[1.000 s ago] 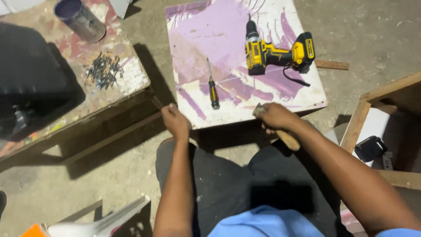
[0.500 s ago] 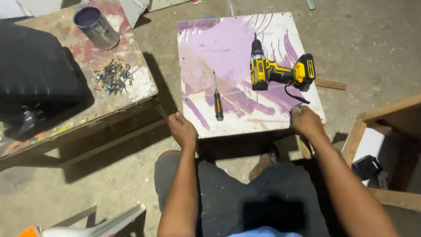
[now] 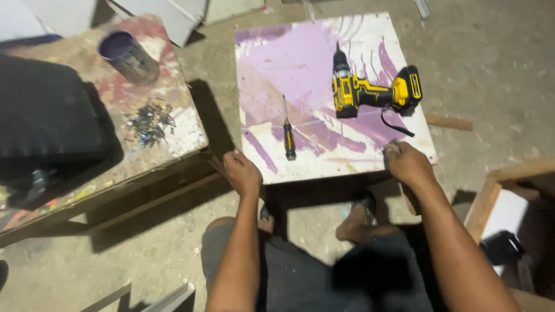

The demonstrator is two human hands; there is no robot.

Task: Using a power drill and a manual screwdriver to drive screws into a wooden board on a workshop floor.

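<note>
Seated person's left hand (image 3: 241,172) and right hand (image 3: 408,164) each close on the near edge of a square white board smeared purple (image 3: 300,69). Farther on it lie a yellow-handled screwdriver (image 3: 287,132) and, right, a yellow cordless drill (image 3: 373,91); tilting the board could slide both off.

Board (image 3: 324,69) under both hands: flat sheet, matt, white with purple paint smears, dry and streaky. Left hand (image 3: 243,172) and right hand (image 3: 409,164) grip its near edge.
Drill (image 3: 373,89) beyond the right hand: yellow and black plastic housing, slight sheen, dark metal chuck.
Screwdriver (image 3: 288,130) beyond the left hand: thin metal shaft, black-and-yellow plastic handle.
Surface (image 3: 173,124) left of the left hand: rough wood, paint-crusted, matt.
Screws (image 3: 149,120) on it: dull grey metal.
Can (image 3: 130,56): paint-stained metal.
Floor (image 3: 491,52): rough, dusty concrete.
</note>
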